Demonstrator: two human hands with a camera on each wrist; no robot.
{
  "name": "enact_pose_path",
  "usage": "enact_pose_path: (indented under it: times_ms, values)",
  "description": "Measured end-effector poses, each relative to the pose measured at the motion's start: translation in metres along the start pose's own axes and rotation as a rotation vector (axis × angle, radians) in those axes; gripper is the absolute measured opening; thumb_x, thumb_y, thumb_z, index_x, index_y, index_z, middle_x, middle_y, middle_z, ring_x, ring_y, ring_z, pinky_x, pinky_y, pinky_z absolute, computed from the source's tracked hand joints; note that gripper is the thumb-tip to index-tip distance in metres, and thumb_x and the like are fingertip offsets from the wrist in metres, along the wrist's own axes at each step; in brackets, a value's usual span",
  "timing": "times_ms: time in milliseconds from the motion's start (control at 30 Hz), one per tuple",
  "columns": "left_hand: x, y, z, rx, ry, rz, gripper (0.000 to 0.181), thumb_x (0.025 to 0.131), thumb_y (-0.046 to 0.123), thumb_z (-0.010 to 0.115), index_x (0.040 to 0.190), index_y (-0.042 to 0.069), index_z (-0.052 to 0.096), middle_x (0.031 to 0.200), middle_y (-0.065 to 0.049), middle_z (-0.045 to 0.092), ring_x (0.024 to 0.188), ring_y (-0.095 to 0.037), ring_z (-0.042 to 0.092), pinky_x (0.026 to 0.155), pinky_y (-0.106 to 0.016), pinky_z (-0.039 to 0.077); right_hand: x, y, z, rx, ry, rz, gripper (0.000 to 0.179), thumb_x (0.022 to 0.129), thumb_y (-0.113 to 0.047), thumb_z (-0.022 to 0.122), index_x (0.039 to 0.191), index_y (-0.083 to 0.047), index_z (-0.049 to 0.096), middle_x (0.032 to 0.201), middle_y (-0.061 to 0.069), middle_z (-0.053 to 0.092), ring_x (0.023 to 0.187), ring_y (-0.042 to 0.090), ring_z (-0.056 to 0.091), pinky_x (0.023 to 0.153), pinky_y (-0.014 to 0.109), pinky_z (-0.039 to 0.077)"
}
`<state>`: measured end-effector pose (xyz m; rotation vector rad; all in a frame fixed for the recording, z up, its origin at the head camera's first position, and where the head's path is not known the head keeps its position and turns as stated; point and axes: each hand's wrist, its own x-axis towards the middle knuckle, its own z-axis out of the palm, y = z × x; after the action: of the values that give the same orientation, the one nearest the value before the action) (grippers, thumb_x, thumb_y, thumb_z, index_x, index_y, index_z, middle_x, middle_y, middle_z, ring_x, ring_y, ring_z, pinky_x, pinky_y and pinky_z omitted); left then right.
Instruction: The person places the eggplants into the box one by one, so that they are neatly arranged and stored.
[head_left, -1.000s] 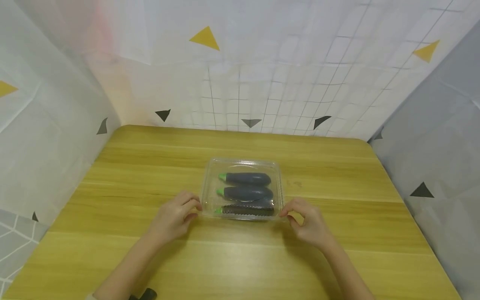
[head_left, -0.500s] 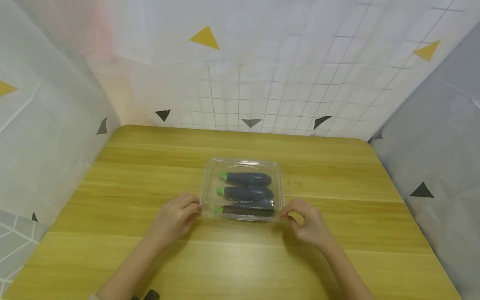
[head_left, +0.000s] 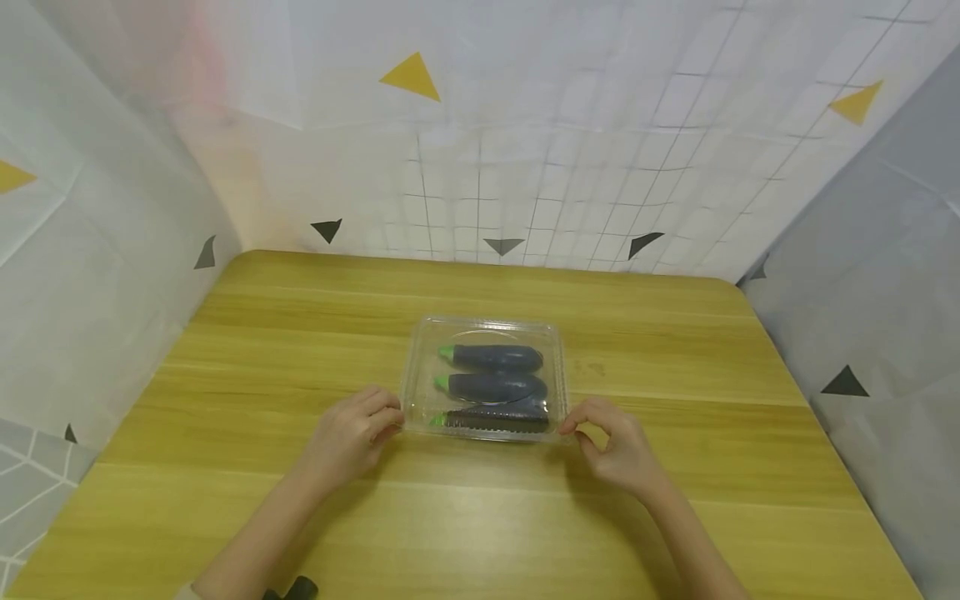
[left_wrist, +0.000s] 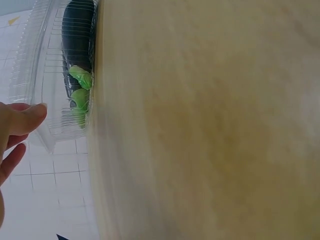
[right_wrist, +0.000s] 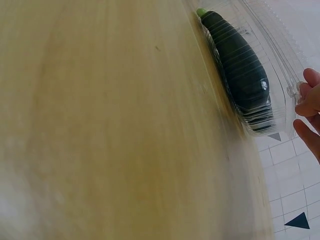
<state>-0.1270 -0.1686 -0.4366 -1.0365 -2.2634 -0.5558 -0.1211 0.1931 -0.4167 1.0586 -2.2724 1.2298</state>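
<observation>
A clear plastic clamshell box (head_left: 561,358) with its lid down lies on the wooden table (head_left: 480,517). Inside it are three dark purple eggplants (head_left: 495,387) with green stem ends, side by side. My left hand (head_left: 351,435) pinches the box's rim at the near left corner; the left wrist view shows its thumb (left_wrist: 31,117) on the edge. At the near right corner my right hand (head_left: 617,442) pinches the rim between thumb and index finger. In the right wrist view, those fingertips (right_wrist: 306,106) sit by a small corner tab.
White sheets with yellow and dark triangles, such as the back sheet (head_left: 450,167), enclose the table at the back and both sides. A black object (head_left: 302,588) shows beside the left forearm at the bottom edge.
Almost nothing differs. My left hand's fingers have shifted slightly at the left corner; the box, the eggplants and my right hand stay in place.
</observation>
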Motion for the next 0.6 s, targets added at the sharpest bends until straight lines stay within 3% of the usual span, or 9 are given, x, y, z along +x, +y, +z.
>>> enact_pose_path:
  times_ms: [300, 500, 600]
  values:
    - [0.000, -0.001, 0.000, 0.017, -0.014, 0.021, 0.021, 0.065, -0.005, 0.083, 0.075, 0.007, 0.069, 0.085, -0.001, 0.065, 0.078, -0.016, 0.060, 0.067, -0.027, 0.055, -0.017, 0.030, 0.007, 0.002, -0.003, 0.017, 0.048, 0.056, 0.033, 0.061, 0.082, -0.008, 0.067, 0.083, 0.001, 0.068, 0.082, 0.019, 0.064, 0.084, 0.016, 0.048]
    - [-0.002, -0.001, 0.000, -0.003, -0.026, -0.010, 0.028, 0.063, -0.001, 0.086, 0.080, 0.008, 0.066, 0.089, -0.001, 0.064, 0.079, -0.015, 0.060, 0.064, -0.026, 0.054, -0.011, 0.019, 0.005, 0.030, 0.001, 0.021, 0.048, 0.057, 0.035, 0.060, 0.083, -0.005, 0.066, 0.082, 0.004, 0.067, 0.082, 0.021, 0.063, 0.083, 0.017, 0.049]
    - [-0.003, -0.001, -0.002, -0.033, -0.032, -0.045, 0.034, 0.060, 0.010, 0.090, 0.084, 0.008, 0.066, 0.092, -0.001, 0.064, 0.082, -0.016, 0.061, 0.069, -0.026, 0.055, -0.007, 0.011, 0.002, 0.050, 0.015, 0.001, 0.047, 0.055, 0.036, 0.058, 0.082, -0.002, 0.065, 0.081, 0.009, 0.067, 0.080, 0.025, 0.063, 0.083, 0.017, 0.050]
